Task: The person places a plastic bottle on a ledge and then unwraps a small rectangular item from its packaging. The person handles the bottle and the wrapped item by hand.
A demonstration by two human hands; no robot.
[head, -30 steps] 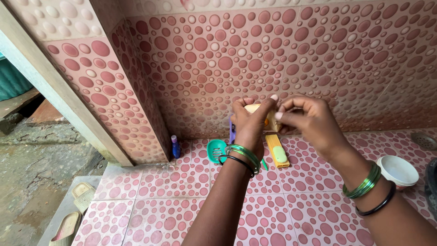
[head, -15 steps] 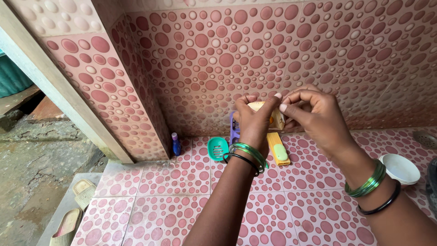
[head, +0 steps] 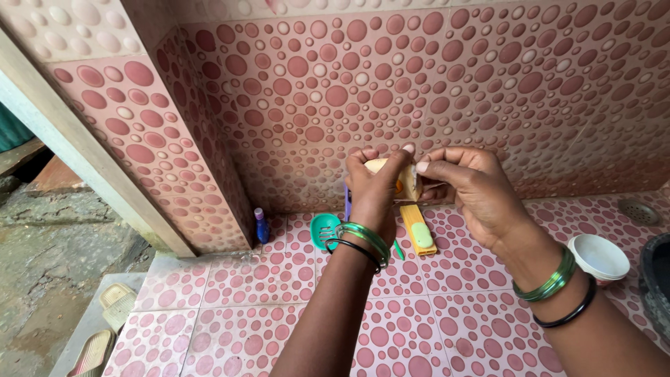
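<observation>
Head camera: Two bare hands meet at the centre of the frame against a wall of pink tiles (head: 488, 77) dotted with maroon circles. The left hand (head: 377, 192) is clamped around a small pale-yellow packet (head: 408, 183), thumb and fingers wrapped about its lower part; green and black bangles (head: 363, 241) ring the wrist. The right hand (head: 474, 192), at 3 o'clock of the packet, pinches the packet's upper edge between thumb and forefinger, its fingers drawn together; green and black bangles (head: 558, 286) circle that wrist too.

The packet sits held up above the tiled floor (head: 447, 321), between both hands. On the floor just below, at 6 o'clock of the hands, lies a yellow soap box with a green bar (head: 420, 232). At 8 o'clock a teal strainer-like dish (head: 322, 230) rests on the tiles, and farther toward 9 o'clock a small blue bottle with a pink cap (head: 261, 227) stands in the corner.

At 4 o'clock, a white bowl (head: 599, 257) sits near the right forearm, with a dark vessel's rim (head: 656, 279) at the frame's right edge. A floor drain (head: 636, 211) shows at 3 o'clock. Sandals (head: 105, 328) lie at lower left.
</observation>
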